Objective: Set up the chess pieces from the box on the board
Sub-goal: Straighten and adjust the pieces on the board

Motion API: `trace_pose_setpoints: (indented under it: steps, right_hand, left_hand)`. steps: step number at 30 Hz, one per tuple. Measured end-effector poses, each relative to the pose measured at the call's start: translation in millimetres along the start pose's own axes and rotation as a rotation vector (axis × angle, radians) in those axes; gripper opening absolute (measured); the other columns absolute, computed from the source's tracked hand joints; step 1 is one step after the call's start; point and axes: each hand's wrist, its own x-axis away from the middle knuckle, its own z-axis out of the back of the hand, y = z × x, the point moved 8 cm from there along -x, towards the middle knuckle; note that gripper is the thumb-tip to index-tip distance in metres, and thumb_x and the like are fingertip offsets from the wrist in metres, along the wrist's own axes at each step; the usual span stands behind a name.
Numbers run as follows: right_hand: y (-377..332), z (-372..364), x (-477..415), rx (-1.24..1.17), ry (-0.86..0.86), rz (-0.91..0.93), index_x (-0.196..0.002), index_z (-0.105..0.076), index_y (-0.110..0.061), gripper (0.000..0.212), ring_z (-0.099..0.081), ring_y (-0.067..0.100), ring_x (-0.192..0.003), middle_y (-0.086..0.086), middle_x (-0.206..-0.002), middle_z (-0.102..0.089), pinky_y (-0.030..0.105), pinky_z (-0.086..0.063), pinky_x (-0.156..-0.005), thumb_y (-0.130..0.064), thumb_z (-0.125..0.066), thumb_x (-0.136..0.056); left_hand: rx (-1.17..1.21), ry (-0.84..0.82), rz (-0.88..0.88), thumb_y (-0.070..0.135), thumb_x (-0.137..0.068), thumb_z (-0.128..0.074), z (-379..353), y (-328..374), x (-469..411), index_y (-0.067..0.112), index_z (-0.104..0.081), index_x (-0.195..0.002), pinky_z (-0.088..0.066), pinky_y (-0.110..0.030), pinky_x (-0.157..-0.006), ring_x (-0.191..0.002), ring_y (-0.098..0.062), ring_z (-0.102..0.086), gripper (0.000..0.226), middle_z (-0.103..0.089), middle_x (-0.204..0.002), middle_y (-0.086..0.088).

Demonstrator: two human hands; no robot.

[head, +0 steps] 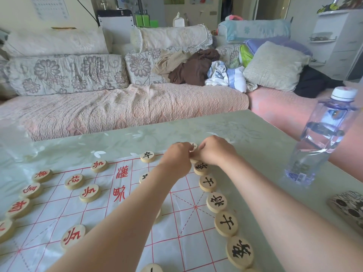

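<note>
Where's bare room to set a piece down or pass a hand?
Free: table strip past the board, left of the left hand; table between the black column and water bottle. Crowded: far corner, where it meets the right hand at a black piece; red pieces at left.

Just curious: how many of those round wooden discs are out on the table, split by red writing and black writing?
Red-lettered discs: 8
Black-lettered discs: 9, one of them pinched between the left hand and the right hand
Discs with the face hidden: 3
Total: 20
</note>
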Motion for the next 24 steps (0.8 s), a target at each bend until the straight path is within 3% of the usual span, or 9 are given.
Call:
trace_pose_setpoints:
  steps: [3,7,10,13,19,24]
  right_hand:
    - [-7,-4,-6,0.069,0.01,-0.024,-0.077,-0.072,-0.017,0.053,-0.065,0.017,-0.068,-0.004,-0.069,-0.067,0.024,-0.047,-0.06,-0.062,-0.066,-0.05]
    - [-13,-8,-8,0.073,-0.021,0.008,-0.08,-0.074,-0.023,0.029,-0.065,0.016,-0.073,-0.007,-0.077,-0.069,0.023,-0.044,-0.059,-0.045,-0.075,-0.061]
    - [-14,-11,-8,-0.041,-0.064,0.034,-0.082,-0.072,-0.031,0.009,-0.067,0.016,-0.083,-0.009,-0.089,-0.07,0.026,-0.053,-0.07,-0.031,-0.076,-0.073]
    - [-10,-5,-8,-0.155,-0.044,0.029,-0.083,-0.064,-0.036,0.021,-0.065,0.015,-0.092,-0.01,-0.102,-0.069,0.029,-0.056,-0.08,-0.018,-0.072,-0.075]
    - [-1,-13,-3,-0.193,-0.138,0.047,-0.081,-0.076,-0.031,0.02,-0.067,0.013,-0.084,-0.01,-0.086,-0.074,0.031,-0.054,-0.08,-0.039,-0.086,-0.066]
    - [5,-12,-15,-0.233,-0.063,0.045,-0.088,-0.071,-0.034,0.02,-0.067,0.013,-0.092,-0.01,-0.102,-0.073,0.031,-0.055,-0.087,-0.029,-0.083,-0.073]
  left_hand:
    - [0.02,0.013,0.019,-0.003,-0.082,-0.045,4,-7,-1,0.024,-0.057,-0.126,-0.053,-0.036,-0.077,-0.102,-0.024,-0.059,0.053,-0.06,-0.119,0.0]
    - [0.02,0.043,-0.001,-0.001,-0.082,-0.051,9,-15,-4,0.024,-0.06,-0.123,-0.05,-0.038,-0.091,-0.111,-0.022,-0.055,0.049,-0.06,-0.117,-0.001]
    - [-0.043,0.039,-0.029,0.003,-0.084,-0.052,9,-17,-4,0.028,-0.06,-0.123,-0.045,-0.037,-0.097,-0.116,-0.021,-0.049,0.048,-0.062,-0.117,0.001]
    - [-0.117,0.001,-0.065,0.008,-0.087,-0.052,3,-13,-4,0.035,-0.057,-0.127,-0.039,-0.034,-0.101,-0.119,-0.019,-0.045,0.048,-0.061,-0.122,0.004]
    - [-0.269,-0.029,-0.116,0.014,-0.092,-0.052,-4,-3,-3,0.043,-0.051,-0.132,-0.032,-0.033,-0.101,-0.121,-0.021,-0.042,0.049,-0.059,-0.123,0.002]
    - [-0.216,0.031,-0.088,0.024,-0.09,-0.058,1,-8,-9,0.035,-0.057,-0.124,-0.033,-0.032,-0.099,-0.118,-0.018,-0.045,0.035,-0.064,-0.118,0.009]
